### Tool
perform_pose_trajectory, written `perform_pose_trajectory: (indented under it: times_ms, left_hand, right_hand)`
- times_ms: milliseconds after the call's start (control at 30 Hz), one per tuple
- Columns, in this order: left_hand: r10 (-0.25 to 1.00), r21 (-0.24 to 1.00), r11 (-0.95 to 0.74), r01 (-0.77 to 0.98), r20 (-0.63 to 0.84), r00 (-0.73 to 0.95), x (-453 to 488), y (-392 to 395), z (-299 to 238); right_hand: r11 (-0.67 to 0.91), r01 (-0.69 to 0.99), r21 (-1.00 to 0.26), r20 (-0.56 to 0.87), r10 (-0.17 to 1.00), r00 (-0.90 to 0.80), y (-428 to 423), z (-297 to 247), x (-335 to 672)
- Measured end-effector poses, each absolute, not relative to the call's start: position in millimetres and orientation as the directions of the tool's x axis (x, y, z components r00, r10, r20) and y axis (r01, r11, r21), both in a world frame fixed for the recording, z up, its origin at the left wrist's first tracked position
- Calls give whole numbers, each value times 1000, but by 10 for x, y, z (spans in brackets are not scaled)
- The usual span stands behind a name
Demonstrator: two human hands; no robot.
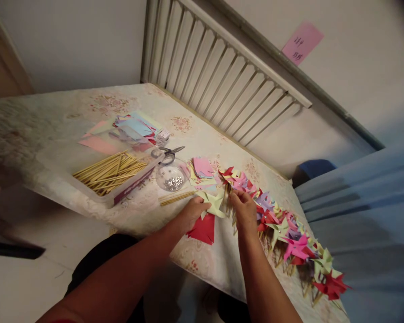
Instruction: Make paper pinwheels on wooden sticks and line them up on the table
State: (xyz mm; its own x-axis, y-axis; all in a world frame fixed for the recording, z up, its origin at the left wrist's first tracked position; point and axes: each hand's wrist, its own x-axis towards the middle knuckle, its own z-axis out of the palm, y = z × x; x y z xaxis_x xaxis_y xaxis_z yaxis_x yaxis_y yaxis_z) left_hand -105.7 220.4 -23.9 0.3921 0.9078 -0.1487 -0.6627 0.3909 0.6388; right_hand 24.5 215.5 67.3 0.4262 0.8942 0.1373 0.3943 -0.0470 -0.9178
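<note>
My left hand (192,211) is closed on the edge of a pale yellow-green paper pinwheel (215,202), its blades facing up. Just right of it, my right hand (243,210) has its fingers pinched together; what they hold, if anything, is too small to make out. Red cut paper (204,229) lies on the table below the pinwheel. A few thin wooden sticks (177,197) rest left of my left hand. Beyond them sits a clear round dish (161,177) with small shiny metal pieces. Finished pinwheels (267,215) on sticks crowd beside my right hand.
A clear plastic box (103,197) of wooden sticks (116,170) stands at the left of the cloth-covered table (148,103). Scissors (168,154), a small box (162,136), pastel paper squares (203,167) and coloured paper sheets (133,125) lie behind. A radiator (222,72) borders the back, a blue curtain (357,224) the right.
</note>
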Motion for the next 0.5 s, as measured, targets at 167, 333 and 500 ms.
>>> perform_pose_trajectory:
  times_ms: [167,333,500]
  left_hand:
    - [906,637,396,-662,-155,393,-1116,2189,-167]
    - [920,695,382,-609,-221,324,-1206,2217,-120]
    - [932,705,356,-614,-223,284,-1180,2254,-180]
  right_hand:
    - [56,339,-939,194,900,389,2084,788,81]
    - [103,332,-938,254,855,452,1865,651,61]
    - [-14,303,-953,160,827,539,1620,200,306]
